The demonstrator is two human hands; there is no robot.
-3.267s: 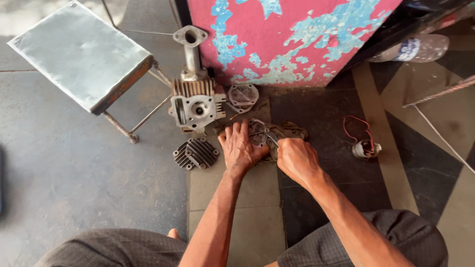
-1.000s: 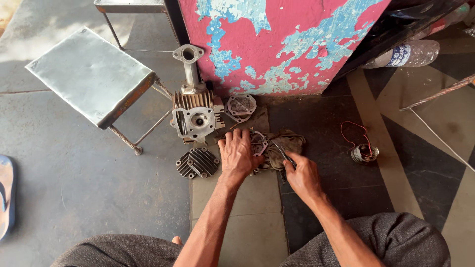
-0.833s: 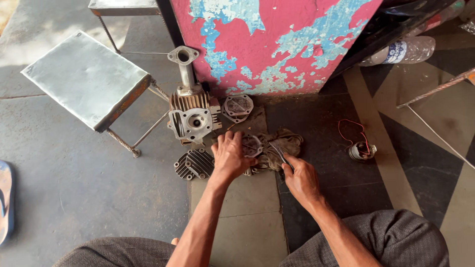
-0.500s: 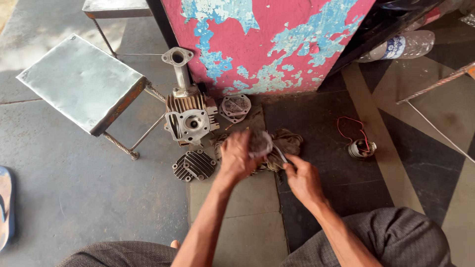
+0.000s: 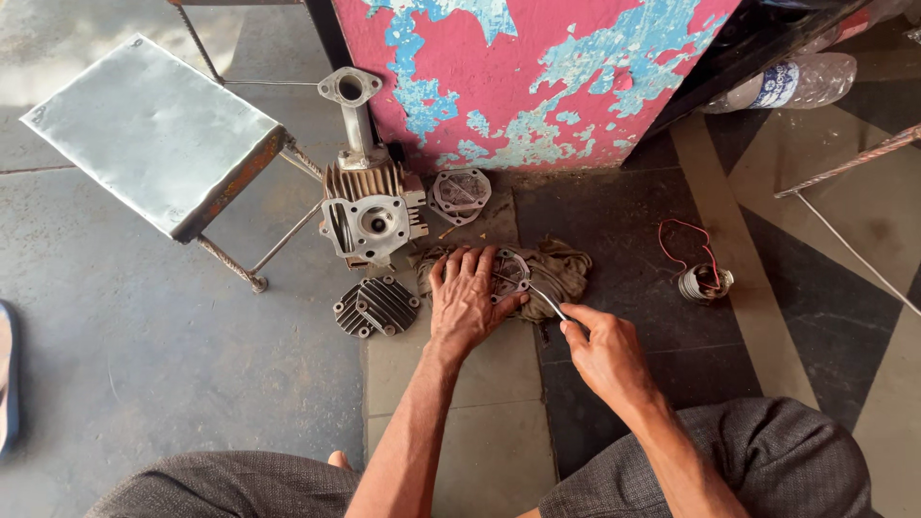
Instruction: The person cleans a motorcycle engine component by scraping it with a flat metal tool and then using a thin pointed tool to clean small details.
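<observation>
Bare forearms, bare left hand (image 5: 467, 305) and right hand (image 5: 602, 350), no sleeves; dark grey-brown woven trousers (image 5: 729, 460) over both knees.

My left hand (image 5: 467, 299) lies flat on a dirty rag (image 5: 556, 270) and presses a round metal part (image 5: 511, 271). My right hand (image 5: 602, 351) pinches a thin metal tool (image 5: 543, 295) whose tip touches that part. The finned engine cylinder (image 5: 369, 206) stands far left, a finned cover (image 5: 376, 306) near it.
</observation>
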